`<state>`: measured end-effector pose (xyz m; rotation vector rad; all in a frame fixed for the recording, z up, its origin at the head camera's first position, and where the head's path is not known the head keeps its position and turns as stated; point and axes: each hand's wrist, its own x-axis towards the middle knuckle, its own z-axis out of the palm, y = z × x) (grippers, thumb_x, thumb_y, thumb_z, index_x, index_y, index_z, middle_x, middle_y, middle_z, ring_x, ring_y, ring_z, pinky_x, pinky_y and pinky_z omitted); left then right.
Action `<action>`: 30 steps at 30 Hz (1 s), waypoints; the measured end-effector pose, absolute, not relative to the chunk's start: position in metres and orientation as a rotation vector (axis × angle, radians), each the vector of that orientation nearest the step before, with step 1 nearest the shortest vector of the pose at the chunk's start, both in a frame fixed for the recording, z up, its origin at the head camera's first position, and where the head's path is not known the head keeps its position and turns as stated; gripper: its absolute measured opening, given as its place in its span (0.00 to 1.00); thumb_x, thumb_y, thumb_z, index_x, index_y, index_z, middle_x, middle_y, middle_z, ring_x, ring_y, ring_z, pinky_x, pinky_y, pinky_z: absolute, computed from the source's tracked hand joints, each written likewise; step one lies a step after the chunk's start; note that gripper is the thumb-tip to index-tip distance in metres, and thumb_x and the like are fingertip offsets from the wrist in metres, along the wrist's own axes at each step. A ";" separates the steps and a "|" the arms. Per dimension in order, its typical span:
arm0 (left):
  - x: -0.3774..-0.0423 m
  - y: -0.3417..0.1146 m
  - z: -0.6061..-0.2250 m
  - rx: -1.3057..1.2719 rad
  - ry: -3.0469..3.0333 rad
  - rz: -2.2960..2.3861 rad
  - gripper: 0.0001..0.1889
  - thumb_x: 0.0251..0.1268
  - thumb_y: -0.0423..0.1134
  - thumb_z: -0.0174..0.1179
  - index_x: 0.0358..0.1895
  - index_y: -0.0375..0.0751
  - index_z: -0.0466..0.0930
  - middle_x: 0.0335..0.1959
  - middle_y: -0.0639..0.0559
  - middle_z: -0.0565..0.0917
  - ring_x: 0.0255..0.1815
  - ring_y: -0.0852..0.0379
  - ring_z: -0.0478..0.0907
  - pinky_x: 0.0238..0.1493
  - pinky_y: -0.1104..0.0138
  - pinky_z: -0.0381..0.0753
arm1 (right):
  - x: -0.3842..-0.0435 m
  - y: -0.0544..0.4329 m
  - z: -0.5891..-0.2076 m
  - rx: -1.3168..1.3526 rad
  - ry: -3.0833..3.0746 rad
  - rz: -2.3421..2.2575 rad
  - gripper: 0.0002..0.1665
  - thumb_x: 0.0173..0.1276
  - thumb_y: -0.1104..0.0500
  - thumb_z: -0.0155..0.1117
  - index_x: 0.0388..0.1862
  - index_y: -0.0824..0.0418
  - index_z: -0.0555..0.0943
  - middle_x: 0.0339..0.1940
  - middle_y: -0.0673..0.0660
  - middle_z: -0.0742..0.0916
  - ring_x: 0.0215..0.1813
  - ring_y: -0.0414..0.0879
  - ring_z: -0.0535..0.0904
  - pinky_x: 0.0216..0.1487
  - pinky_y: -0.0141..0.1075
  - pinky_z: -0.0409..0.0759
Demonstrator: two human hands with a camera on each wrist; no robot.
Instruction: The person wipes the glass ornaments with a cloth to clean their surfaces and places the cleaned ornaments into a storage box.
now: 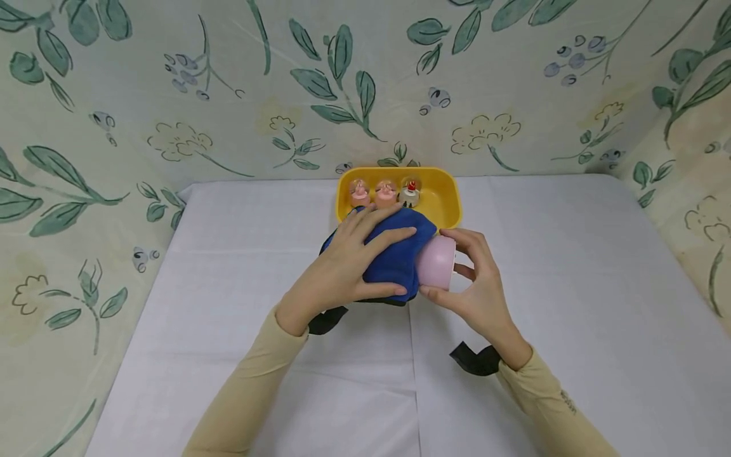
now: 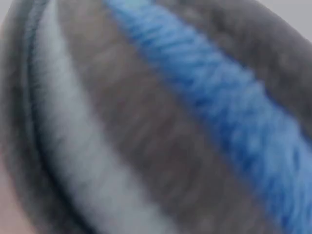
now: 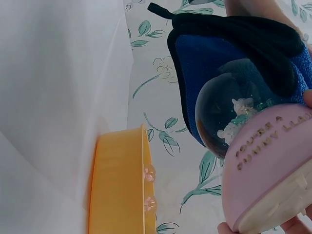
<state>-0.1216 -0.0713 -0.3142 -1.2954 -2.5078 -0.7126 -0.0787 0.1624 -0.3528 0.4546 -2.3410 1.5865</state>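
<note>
My right hand (image 1: 480, 285) grips the pink base of a snow globe (image 1: 436, 263), thumb at the near side and fingers at the far side. Over the globe's dome lies a blue cloth (image 1: 400, 254) with dark edging, which my left hand (image 1: 345, 263) holds with spread, bent fingers. In the right wrist view the clear snow globe (image 3: 219, 114) shows small white figures inside, raised lettering on its base, and the cloth (image 3: 202, 63) wrapped behind and above it. Blurred folds of the blue cloth (image 2: 219, 97) fill the left wrist view.
Just beyond the hands stands a yellow tray (image 1: 448, 197) on the white-covered table (image 1: 257, 254). Three small domed figures sit in it: two pink ones (image 1: 360, 192) and a white one (image 1: 410, 192) with a red top. Behind hangs leaf-patterned fabric (image 1: 371, 63).
</note>
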 end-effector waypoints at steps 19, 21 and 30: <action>-0.123 -0.070 -0.324 -1.293 -2.593 -1.038 0.44 0.47 0.52 0.74 0.70 0.57 0.60 0.74 0.44 0.47 0.70 0.44 0.54 0.58 0.50 0.72 | -0.077 0.160 -0.343 0.559 -2.317 1.455 0.50 0.38 0.69 0.80 0.65 0.62 0.70 0.61 0.58 0.73 0.56 0.47 0.69 0.48 0.26 0.76; -0.122 -0.068 -0.327 -1.270 -2.599 -1.042 0.44 0.46 0.50 0.75 0.69 0.56 0.61 0.72 0.43 0.51 0.67 0.43 0.58 0.58 0.50 0.72 | -0.078 0.161 -0.343 0.568 -2.320 1.429 0.50 0.38 0.69 0.80 0.65 0.62 0.71 0.61 0.58 0.74 0.56 0.47 0.70 0.47 0.26 0.76; -0.119 -0.066 -0.333 -1.144 -2.615 -1.059 0.42 0.44 0.49 0.73 0.67 0.56 0.64 0.69 0.44 0.57 0.64 0.43 0.62 0.56 0.51 0.74 | -0.078 0.169 -0.344 0.774 -2.351 1.318 0.51 0.46 0.62 0.80 0.70 0.61 0.66 0.69 0.59 0.68 0.65 0.50 0.67 0.53 0.29 0.74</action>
